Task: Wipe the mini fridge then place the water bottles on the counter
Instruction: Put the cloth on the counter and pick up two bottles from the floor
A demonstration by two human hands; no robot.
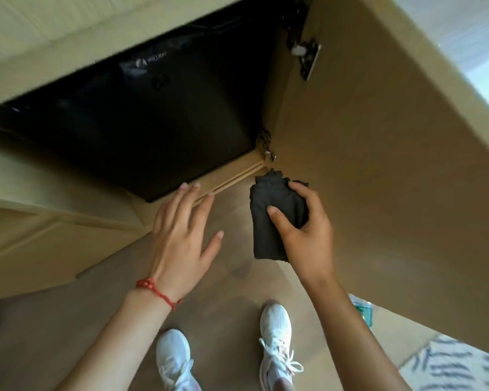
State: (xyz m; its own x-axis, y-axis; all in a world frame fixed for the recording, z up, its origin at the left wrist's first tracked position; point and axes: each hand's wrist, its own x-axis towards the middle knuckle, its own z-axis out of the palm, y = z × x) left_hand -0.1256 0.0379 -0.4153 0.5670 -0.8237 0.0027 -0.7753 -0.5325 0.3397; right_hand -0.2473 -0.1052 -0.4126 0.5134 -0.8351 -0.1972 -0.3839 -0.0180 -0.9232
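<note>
Right hand (302,230) grip clamped on crumpled dark cloth (274,218) — left hand (178,235) splayed, empty — before glossy black mini fridge (158,114).

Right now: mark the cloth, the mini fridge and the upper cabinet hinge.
cloth (268,221): head view, on the dark folded fabric held by the right hand (305,235).
mini fridge (158,119): head view, middle of its black door.
upper cabinet hinge (304,56): head view, on the metal plate on the open cabinet door.
</note>
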